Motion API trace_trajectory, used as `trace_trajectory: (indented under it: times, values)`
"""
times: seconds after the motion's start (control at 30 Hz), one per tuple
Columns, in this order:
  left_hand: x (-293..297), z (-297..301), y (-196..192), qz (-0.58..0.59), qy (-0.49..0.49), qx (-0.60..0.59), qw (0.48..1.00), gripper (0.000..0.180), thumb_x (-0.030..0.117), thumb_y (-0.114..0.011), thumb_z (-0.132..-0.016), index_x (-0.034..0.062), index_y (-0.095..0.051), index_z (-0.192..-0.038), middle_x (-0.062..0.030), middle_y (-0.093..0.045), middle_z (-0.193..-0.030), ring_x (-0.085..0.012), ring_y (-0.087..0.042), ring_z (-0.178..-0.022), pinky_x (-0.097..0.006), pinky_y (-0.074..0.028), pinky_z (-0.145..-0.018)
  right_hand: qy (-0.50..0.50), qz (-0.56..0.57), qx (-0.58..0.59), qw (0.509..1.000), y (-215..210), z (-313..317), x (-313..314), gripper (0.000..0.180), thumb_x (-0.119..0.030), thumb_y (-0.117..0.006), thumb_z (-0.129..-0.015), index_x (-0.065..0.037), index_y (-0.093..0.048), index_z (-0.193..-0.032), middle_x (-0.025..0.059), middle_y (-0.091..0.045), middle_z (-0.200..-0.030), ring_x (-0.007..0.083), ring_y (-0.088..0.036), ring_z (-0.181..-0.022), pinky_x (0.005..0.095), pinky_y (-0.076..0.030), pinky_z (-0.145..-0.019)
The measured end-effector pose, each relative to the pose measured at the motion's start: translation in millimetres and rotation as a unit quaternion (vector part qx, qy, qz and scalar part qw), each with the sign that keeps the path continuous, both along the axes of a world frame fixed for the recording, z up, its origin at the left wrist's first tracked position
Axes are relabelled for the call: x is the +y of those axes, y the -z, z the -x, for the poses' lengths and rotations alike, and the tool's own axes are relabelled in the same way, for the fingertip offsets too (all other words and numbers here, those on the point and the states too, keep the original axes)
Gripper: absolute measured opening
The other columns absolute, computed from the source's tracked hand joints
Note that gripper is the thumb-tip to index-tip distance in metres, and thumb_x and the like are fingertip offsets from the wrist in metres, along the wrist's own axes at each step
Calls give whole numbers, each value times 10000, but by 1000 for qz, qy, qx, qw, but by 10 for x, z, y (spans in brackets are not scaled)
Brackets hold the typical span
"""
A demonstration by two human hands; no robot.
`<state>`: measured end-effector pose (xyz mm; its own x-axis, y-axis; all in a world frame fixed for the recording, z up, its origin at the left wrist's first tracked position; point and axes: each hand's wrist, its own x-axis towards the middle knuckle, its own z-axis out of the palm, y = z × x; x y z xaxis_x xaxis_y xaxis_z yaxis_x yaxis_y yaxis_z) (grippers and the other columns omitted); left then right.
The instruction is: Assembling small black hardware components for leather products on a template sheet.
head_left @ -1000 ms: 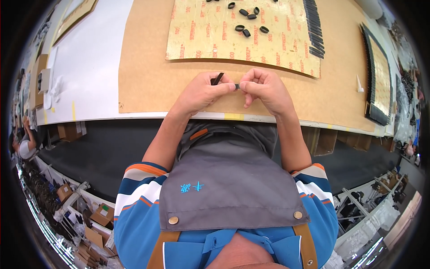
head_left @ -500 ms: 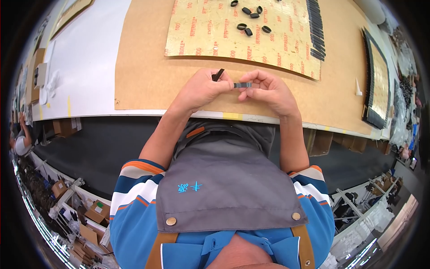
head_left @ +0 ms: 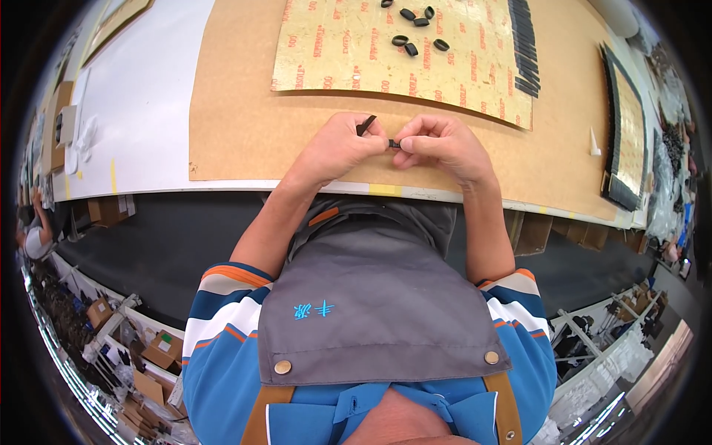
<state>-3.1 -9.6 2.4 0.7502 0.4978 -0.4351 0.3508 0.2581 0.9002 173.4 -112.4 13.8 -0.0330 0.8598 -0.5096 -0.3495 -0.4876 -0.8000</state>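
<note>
My left hand [head_left: 337, 148] and my right hand [head_left: 437, 142] meet over the brown board [head_left: 245, 126] near the table's front edge. Between their fingertips they pinch a short black strip [head_left: 366, 124]; one end sticks up above my left thumb, the other end sits at my right fingertips. Beyond the hands lies a yellowish printed sheet [head_left: 348, 52]. Several small black loops [head_left: 410, 40] rest on its far part. A row of black strips [head_left: 523, 46] lines its right edge.
A white tabletop [head_left: 141, 111] lies left of the board. A framed tray edged with black strips [head_left: 629, 133] stands at the right. A small white cone [head_left: 594, 141] sits near it. Cardboard boxes and another person [head_left: 33, 237] are on the floor at the left.
Both hands stay together at the same spot. The fingers have shifted along the strip, which was stretched between the hands half a second ago and now shows mostly above my left thumb.
</note>
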Motion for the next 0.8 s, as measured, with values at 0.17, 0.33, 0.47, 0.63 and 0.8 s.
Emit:
trace_trajectory:
  times: [0.17, 0.33, 0.47, 0.63, 0.8]
  values:
    - [12, -8, -8, -2, 5, -1, 1000, 152, 166, -613, -744, 36, -570, -679, 48, -479, -623, -36, -389, -583, -225, -310, -499, 11, -22, -10, 1000, 43, 38, 28, 126, -75, -639, -805, 14, -572, -864, 114, -648, -764, 155, -662, -696, 250, -549, -656]
    - [18, -8, -20, 8, 7, 7, 1000, 153, 170, -612, -744, 33, -576, -684, 49, -480, -624, -36, -388, -582, -224, -310, -501, 11, -31, -10, 999, 102, 42, 43, 130, -58, -650, -787, 4, -548, -839, 90, -630, -759, 145, -652, -674, 244, -544, -640]
    - [24, -8, -23, 2, 11, 9, 1000, 155, 174, -613, -742, 33, -583, -684, 50, -480, -621, -34, -387, -581, -224, -308, -500, 10, -26, -9, 1000, 101, 41, 48, 134, -42, -657, -776, 0, -544, -835, 69, -614, -745, 132, -644, -660, 240, -540, -630]
    - [25, -4, -27, 3, 14, 10, 1000, 156, 173, -614, -742, 33, -584, -681, 50, -479, -615, -33, -388, -575, -224, -304, -495, 7, -21, -4, 1000, 104, 42, 47, 127, -37, -659, -775, -3, -546, -822, 59, -609, -740, 120, -638, -653, 229, -533, -622]
    - [28, -7, -25, 3, 21, 10, 1000, 154, 173, -617, -738, 35, -584, -680, 52, -475, -610, -30, -384, -569, -221, -300, -490, 0, -24, 3, 1000, 100, 34, 49, 123, -32, -663, -771, -6, -549, -810, 51, -605, -736, 112, -633, -646, 218, -520, -610]
